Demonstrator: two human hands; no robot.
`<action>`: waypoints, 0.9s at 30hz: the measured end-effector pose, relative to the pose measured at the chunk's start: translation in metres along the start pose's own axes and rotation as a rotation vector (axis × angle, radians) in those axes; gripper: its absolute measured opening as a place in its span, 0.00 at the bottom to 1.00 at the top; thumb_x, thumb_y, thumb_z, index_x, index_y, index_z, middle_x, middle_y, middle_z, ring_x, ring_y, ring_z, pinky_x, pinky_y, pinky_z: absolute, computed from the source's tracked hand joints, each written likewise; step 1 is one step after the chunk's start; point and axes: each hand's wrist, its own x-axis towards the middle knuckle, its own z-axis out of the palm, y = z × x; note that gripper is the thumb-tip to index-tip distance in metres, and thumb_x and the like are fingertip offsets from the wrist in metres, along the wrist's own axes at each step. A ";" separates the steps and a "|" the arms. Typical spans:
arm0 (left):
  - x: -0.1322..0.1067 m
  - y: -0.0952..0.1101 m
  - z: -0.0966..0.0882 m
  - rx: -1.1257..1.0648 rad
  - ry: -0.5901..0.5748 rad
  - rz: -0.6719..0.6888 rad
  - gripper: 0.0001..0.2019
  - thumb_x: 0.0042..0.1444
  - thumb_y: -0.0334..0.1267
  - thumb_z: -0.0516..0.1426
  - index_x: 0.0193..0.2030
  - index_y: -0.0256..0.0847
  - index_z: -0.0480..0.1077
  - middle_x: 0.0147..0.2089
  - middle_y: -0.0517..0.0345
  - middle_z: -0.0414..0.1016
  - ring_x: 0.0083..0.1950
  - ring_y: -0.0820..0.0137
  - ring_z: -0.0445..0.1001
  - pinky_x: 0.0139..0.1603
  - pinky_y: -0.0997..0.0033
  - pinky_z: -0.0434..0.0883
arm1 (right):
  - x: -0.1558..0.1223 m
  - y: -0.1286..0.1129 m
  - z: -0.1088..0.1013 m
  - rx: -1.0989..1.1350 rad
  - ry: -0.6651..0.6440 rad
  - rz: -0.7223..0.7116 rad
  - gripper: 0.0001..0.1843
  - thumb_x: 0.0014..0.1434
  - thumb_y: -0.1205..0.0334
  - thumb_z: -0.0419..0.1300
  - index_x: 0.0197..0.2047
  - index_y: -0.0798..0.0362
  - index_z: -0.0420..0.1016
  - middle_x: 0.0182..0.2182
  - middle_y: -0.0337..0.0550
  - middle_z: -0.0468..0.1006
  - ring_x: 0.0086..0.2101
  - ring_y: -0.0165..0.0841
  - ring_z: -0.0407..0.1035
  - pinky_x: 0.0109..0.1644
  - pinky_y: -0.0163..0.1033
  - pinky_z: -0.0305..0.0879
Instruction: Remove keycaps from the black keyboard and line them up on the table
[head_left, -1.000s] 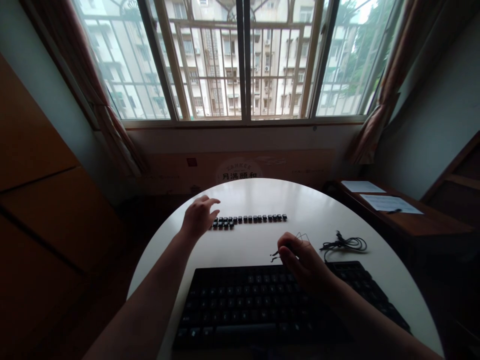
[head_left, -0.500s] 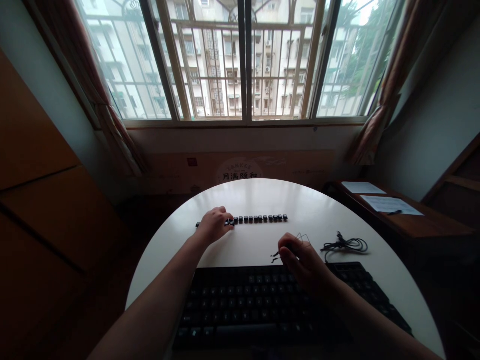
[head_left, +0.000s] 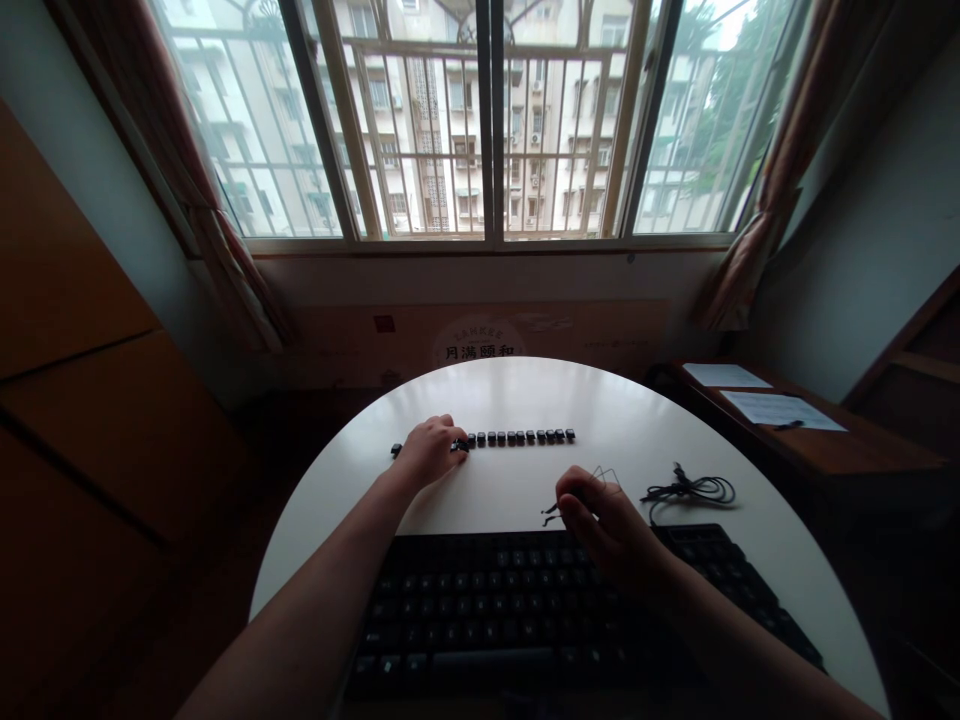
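Observation:
A row of black keycaps [head_left: 525, 437] lies across the round white table [head_left: 517, 395]. My left hand [head_left: 431, 450] rests over the row's left end with fingers curled down onto the keycaps; one keycap [head_left: 395, 450] shows just left of it. My right hand [head_left: 607, 525] hovers over the far edge of the black keyboard [head_left: 487, 610], fingers pinched on a thin wire keycap puller [head_left: 606, 473]. What lies under the left fingers is hidden.
A coiled black cable [head_left: 690, 490] lies right of the puller. A wooden side desk [head_left: 817, 435] with paper sheets [head_left: 780, 407] stands at the right. Brown cabinets fill the left. A barred window and curtains are behind the table.
My left hand dropped from a raised, spread pose onto the left end of the keycap row and curled its fingers. The right hand stayed almost still.

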 end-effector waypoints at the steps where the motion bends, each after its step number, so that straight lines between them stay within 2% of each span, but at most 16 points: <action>1: 0.000 0.000 0.000 -0.002 0.000 0.002 0.12 0.54 0.37 0.60 0.44 0.46 0.80 0.44 0.52 0.76 0.47 0.59 0.74 0.46 0.64 0.72 | 0.000 0.000 0.000 0.004 -0.003 -0.001 0.17 0.70 0.48 0.49 0.37 0.52 0.63 0.22 0.33 0.60 0.22 0.26 0.54 0.25 0.32 0.52; 21: -0.002 -0.002 0.001 -0.024 -0.004 -0.003 0.11 0.55 0.37 0.61 0.45 0.46 0.80 0.44 0.53 0.76 0.47 0.60 0.75 0.45 0.65 0.72 | -0.001 -0.001 0.000 -0.006 0.002 0.022 0.17 0.70 0.47 0.49 0.36 0.52 0.63 0.22 0.33 0.59 0.22 0.26 0.53 0.25 0.32 0.51; 24: -0.004 -0.007 -0.006 -0.008 0.029 -0.006 0.13 0.56 0.39 0.61 0.47 0.45 0.79 0.44 0.52 0.76 0.45 0.60 0.75 0.44 0.64 0.72 | -0.001 -0.001 0.000 0.001 0.001 0.014 0.17 0.70 0.48 0.49 0.36 0.52 0.63 0.22 0.33 0.60 0.22 0.26 0.54 0.26 0.32 0.52; 27: -0.006 -0.009 -0.024 0.019 0.136 -0.050 0.12 0.58 0.41 0.60 0.48 0.43 0.78 0.43 0.52 0.76 0.44 0.62 0.75 0.44 0.66 0.71 | -0.001 -0.001 -0.001 0.007 0.003 0.009 0.17 0.70 0.48 0.50 0.36 0.52 0.64 0.22 0.33 0.60 0.22 0.26 0.53 0.26 0.32 0.52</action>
